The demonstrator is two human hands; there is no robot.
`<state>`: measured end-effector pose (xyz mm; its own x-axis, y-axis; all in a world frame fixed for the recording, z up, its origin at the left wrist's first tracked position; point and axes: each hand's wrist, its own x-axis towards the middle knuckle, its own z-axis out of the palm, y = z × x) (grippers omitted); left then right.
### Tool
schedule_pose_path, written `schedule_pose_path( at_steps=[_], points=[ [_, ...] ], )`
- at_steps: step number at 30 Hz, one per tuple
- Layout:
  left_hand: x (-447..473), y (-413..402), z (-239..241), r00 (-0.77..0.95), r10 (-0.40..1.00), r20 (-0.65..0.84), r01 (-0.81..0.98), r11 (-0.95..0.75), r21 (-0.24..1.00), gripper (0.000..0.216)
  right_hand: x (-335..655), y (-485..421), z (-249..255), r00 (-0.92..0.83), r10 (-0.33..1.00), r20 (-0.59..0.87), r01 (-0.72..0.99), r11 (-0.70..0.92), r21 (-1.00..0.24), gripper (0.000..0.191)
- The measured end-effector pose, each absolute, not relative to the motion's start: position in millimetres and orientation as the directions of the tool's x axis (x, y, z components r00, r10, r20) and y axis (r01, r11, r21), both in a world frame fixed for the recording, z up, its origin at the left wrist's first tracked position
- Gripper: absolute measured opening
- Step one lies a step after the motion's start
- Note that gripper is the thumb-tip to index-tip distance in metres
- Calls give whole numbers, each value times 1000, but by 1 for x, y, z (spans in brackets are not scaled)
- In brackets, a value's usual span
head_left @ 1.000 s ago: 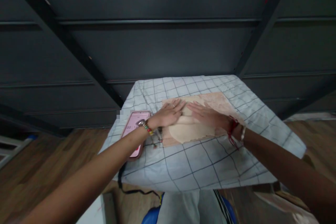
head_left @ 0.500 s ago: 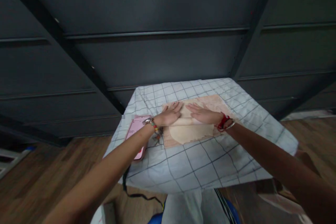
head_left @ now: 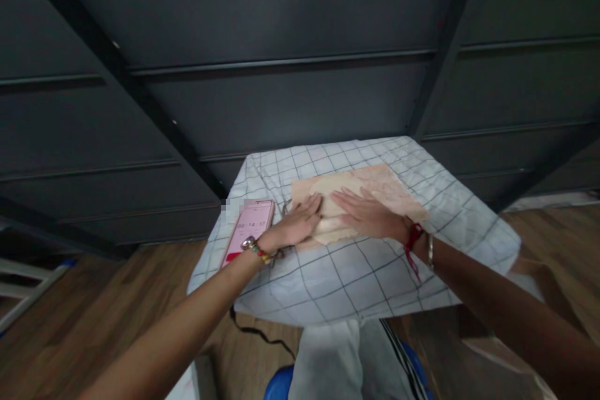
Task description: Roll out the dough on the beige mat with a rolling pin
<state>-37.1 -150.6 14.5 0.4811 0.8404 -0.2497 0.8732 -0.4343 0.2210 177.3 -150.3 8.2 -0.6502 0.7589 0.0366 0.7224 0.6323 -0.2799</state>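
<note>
Reference landmark: the pinkish mat [head_left: 396, 187], spread on a white tablecloth [head_left: 360, 272] with dark grid lines. A flat, cream-coloured sheet [head_left: 334, 184] (dough-like in appearance) lies on the mat, toward the mat's left and middle. A pale bar [head_left: 332, 224] crosses the sheet on the near half of the mat; its ends are hidden by the hands.

Left hand [head_left: 300, 223]: palm down over the left part of the mat, fingers extended and pointing toward the mat's far edge. Right hand [head_left: 370, 214]: palm down over the middle of the mat, fingers extended toward the left hand. The two hands are apart — a narrow gap separates the fingertips. Neither hand is clamped on anything; whether the palms press on the bar cannot be told.

Left of the mat lies a pink-screened phone [head_left: 257, 215] with digits displayed, partly covered by the left wrist. Beyond the mat and the tablecloth stands a dark panelled wall [head_left: 290, 106]. On the near side of the mat, below the tablecloth edge, are grey trousers [head_left: 328, 362] and a blue seat [head_left: 279, 384].
</note>
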Motion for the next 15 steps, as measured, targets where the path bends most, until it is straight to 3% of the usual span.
schedule_pose_path(
  at_steps=[5,10,15],
  points=[
    [-34,-135,17,264,949,-174,961,-242,137,60,167,-129,14,-519,846,-119,816,449,-365,60],
    [-34,-151,13,402,913,-70,912,-393,114,59,171,-139,17,-600,788,-140,772,524,-360,60],
    [-34,-153,16,345,938,22,934,-346,93,58,168,-148,19,-521,837,-167,831,452,-325,60]
  ],
)
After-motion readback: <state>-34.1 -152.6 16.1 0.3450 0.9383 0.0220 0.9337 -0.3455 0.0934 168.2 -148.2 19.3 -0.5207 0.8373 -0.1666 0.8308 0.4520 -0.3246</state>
